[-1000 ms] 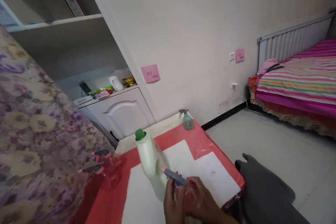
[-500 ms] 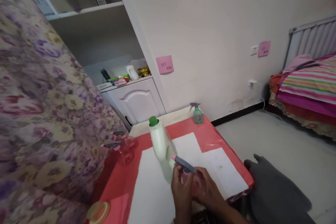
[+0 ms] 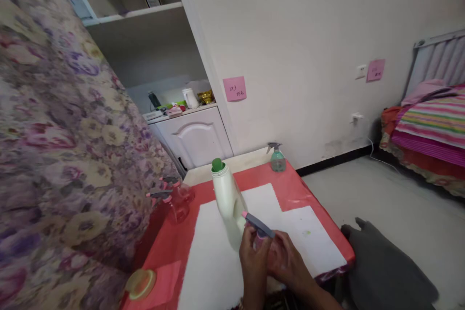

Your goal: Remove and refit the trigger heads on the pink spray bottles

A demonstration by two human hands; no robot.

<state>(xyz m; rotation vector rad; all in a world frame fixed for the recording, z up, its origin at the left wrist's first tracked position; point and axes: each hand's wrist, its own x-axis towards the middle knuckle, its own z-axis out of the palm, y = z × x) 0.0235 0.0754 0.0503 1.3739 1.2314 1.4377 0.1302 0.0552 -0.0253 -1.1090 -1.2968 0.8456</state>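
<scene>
Both hands are on one spray bottle (image 3: 258, 224) with a grey head, a pink nozzle and a pinkish clear body. My left hand (image 3: 253, 256) pinches it at the pink collar just below the head. Around the body, mostly covering it, wraps my right hand (image 3: 286, 259). Just beyond my hands a tall pale green jug (image 3: 225, 191) with a green piece in its mouth stands on the white paper (image 3: 214, 271). A green spray bottle (image 3: 278, 161) is at the table's far right corner. Two pink spray bottles (image 3: 178, 209) stand on the left side.
The red-covered table (image 3: 250, 177) runs toward the wall. A round yellowish lid or dish (image 3: 142, 285) and a pink paper lie at its near left. Along the left hangs a flowered curtain (image 3: 72, 155). A dark grey stool or chair (image 3: 388, 266) is to the right.
The whole view has shifted slightly, so things appear a little farther right. Both hands keep their hold on the spray bottle, with barely any change in grip.
</scene>
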